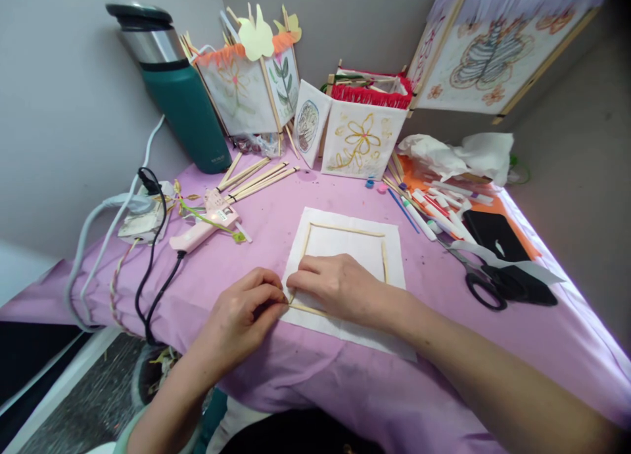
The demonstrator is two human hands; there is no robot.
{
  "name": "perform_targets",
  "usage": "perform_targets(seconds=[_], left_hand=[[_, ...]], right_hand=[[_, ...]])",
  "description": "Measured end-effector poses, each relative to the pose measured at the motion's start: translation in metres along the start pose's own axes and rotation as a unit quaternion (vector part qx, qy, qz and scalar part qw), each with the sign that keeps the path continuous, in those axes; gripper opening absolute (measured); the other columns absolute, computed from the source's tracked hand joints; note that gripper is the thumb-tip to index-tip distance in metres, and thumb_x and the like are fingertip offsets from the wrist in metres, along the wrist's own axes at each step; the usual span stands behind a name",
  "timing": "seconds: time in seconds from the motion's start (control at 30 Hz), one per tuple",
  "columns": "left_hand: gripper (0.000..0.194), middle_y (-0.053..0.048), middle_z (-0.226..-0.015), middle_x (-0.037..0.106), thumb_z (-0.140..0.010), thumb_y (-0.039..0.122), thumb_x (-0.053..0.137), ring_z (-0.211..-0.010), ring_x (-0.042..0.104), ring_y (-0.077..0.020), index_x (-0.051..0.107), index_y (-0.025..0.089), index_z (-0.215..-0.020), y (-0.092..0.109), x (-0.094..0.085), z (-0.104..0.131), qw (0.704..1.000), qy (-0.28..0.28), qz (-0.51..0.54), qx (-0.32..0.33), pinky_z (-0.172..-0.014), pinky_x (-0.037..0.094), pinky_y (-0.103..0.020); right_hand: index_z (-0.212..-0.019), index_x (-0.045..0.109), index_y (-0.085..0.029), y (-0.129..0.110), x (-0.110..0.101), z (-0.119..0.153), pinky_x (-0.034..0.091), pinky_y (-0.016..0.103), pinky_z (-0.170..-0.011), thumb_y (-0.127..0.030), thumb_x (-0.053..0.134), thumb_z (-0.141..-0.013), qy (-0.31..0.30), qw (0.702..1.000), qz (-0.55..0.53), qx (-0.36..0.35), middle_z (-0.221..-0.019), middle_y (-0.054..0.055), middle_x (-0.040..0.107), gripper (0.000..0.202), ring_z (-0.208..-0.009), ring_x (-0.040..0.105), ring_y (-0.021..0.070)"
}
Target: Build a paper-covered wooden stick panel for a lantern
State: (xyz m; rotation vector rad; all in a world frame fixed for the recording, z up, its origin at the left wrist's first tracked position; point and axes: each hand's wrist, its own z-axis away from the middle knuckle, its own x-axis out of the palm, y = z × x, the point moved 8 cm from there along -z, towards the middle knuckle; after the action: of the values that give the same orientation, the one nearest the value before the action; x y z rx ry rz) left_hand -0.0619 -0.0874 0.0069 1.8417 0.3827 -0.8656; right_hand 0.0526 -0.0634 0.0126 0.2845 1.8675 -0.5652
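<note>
A white paper sheet point(345, 245) lies on the cloth in front of me, with thin wooden sticks on it in a square outline. The far stick point(348, 229), the right stick point(385, 260) and part of the left stick point(306, 240) show. The near stick point(309, 309) runs partly under my right hand. My left hand point(241, 313) pinches the near left corner, where stick ends meet at the paper's edge. From above, my right hand point(340, 283) reaches across the sheet, its fingers closed on the left stick close to that corner; its fingertips are partly hidden.
A pink glue gun point(204, 230), loose sticks point(263, 181) and a power strip point(140, 221) with cables lie left. Behind stand a green bottle point(190, 112) and drawn-on paper lanterns point(365, 138). Scissors point(486, 286), markers point(436, 207) and a black phone point(495, 234) are right.
</note>
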Motion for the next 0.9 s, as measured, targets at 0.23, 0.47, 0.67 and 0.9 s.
perform_targets(seconds=[0.23, 0.47, 0.67, 0.9], left_hand=[[0.012, -0.003, -0.093, 0.064, -0.087, 0.021, 0.053, -0.082, 0.060, -0.0120, 0.065, 0.019, -0.084, 0.013, -0.025, -0.021, 0.999, -0.016, -0.024, 0.020, -0.073, 0.046, -0.023], [0.015, 0.001, -0.064, 0.064, -0.080, 0.024, 0.055, -0.060, 0.057, -0.0121, 0.069, 0.019, -0.082, 0.009, -0.024, -0.117, 0.992, -0.067, -0.097, -0.034, -0.059, 0.041, -0.023], [0.023, -0.002, -0.078, 0.070, -0.080, 0.024, 0.052, -0.069, 0.060, -0.0145, 0.071, 0.019, -0.090, -0.011, 0.002, -0.158, 0.987, -0.049, -0.156, -0.008, -0.065, 0.043, -0.024], [0.022, -0.004, -0.088, 0.066, -0.081, 0.024, 0.054, -0.063, 0.056, -0.0116, 0.072, 0.020, -0.091, 0.000, 0.011, -0.155, 0.985, -0.058, -0.146, 0.073, -0.062, 0.042, -0.025]], right_hand=[[-0.097, 0.065, -0.016, 0.057, -0.059, 0.039, 0.043, 0.025, -0.069, -0.016, 0.049, -0.091, 0.119, 0.984, -0.028, 0.126, -0.093, 0.006, 0.067, 0.017, -0.079, 0.062, 0.0146], [-0.084, 0.068, -0.020, 0.127, -0.084, 0.100, 0.045, 0.031, -0.071, -0.021, 0.054, -0.085, 0.201, 0.925, 0.006, 0.324, -0.086, 0.004, 0.068, 0.014, -0.078, 0.062, 0.0189], [-0.085, 0.068, -0.020, 0.142, -0.073, 0.114, 0.044, 0.029, -0.076, -0.019, 0.053, -0.085, 0.174, 0.914, -0.029, 0.364, -0.090, 0.003, 0.070, 0.015, -0.083, 0.062, 0.0173], [-0.083, 0.069, -0.019, 0.140, -0.071, 0.114, 0.041, 0.027, -0.074, -0.023, 0.053, -0.086, 0.124, 0.904, -0.008, 0.409, -0.087, 0.004, 0.070, 0.016, -0.081, 0.061, 0.0165]])
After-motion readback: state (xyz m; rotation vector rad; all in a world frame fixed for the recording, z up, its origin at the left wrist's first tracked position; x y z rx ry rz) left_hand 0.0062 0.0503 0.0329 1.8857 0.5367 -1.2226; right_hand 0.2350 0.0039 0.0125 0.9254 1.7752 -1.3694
